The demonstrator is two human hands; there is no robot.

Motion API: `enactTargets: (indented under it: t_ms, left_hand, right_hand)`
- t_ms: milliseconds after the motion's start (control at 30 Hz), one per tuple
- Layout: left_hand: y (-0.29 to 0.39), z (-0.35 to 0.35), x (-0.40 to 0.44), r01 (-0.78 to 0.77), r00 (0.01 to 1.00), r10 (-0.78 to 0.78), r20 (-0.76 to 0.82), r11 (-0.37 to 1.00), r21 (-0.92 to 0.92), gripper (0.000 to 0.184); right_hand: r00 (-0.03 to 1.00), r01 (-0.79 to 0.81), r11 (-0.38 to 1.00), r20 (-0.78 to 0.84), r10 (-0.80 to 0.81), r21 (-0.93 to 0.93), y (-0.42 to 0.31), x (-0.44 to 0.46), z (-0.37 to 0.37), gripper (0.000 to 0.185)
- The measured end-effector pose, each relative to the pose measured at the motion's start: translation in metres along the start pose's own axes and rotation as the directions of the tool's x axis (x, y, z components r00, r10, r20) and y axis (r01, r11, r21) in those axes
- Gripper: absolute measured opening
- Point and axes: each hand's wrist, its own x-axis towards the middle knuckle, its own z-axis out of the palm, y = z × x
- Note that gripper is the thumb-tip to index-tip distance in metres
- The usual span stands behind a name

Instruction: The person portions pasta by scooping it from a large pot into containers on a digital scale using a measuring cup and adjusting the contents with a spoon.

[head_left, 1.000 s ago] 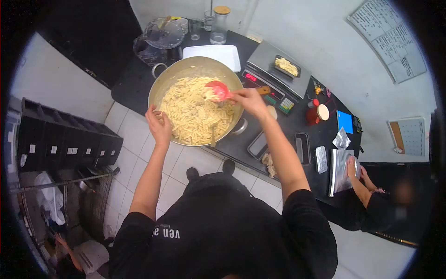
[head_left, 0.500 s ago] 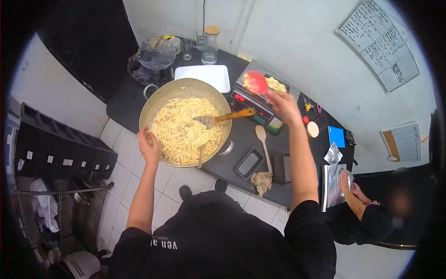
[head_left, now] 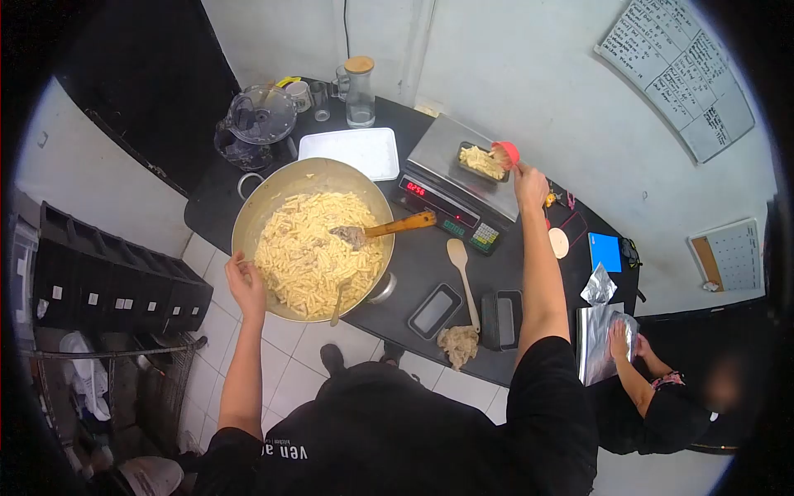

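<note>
My right hand (head_left: 531, 188) grips the handle of a red scoop (head_left: 509, 152), tilted at the right end of a small black loaf tray (head_left: 464, 168). Pasta (head_left: 483, 161) fills that tray, which sits on the steel platform of a digital scale (head_left: 447, 217) with red digits. At the left rim of a large metal pot (head_left: 240, 217), my left hand (head_left: 246, 285) has its fingers curled over the edge. Creamy short pasta (head_left: 306, 248) lies in the pot. A wooden-handled spatula (head_left: 405, 223) and a spoon (head_left: 337, 304) rest in it.
Near the counter's front lie a wooden spoon (head_left: 461, 269), a crumpled cloth (head_left: 458, 345) and black trays (head_left: 436, 312). A white tray (head_left: 351, 151), glass bottle (head_left: 360, 99) and food processor (head_left: 260, 120) stand behind the pot. On the right, another person's hands (head_left: 619, 339) press on foil (head_left: 594, 331).
My right hand has moved right with the red scoop, from in front of the scale platform to the tray's right end. My left hand stays at the pot rim. The camera view has shifted slightly.
</note>
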Motion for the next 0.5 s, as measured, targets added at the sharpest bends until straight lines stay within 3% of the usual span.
enactTargets:
  t_ms: [167,233,500]
  left_hand:
    - [-0.005,0.002,-0.001,-0.016,1.000,0.017,-0.019,0.999,0.044,0.032]
    - [-0.005,0.002,-0.001,-0.017,1.000,0.018,-0.023,0.999,0.039,0.031]
    - [0.001,0.002,0.001,0.023,0.999,-0.023,-0.033,1.000,0.021,0.026]
  right_hand:
    - [0.999,0.032,0.999,0.012,-0.032,-0.007,0.006,0.006,0.008,0.023]
    - [0.992,0.124,0.992,0.013,-0.123,-0.021,0.011,0.009,0.014,0.023]
    - [0.990,0.144,0.980,0.028,-0.141,-0.138,0.022,0.014,0.019,0.023]
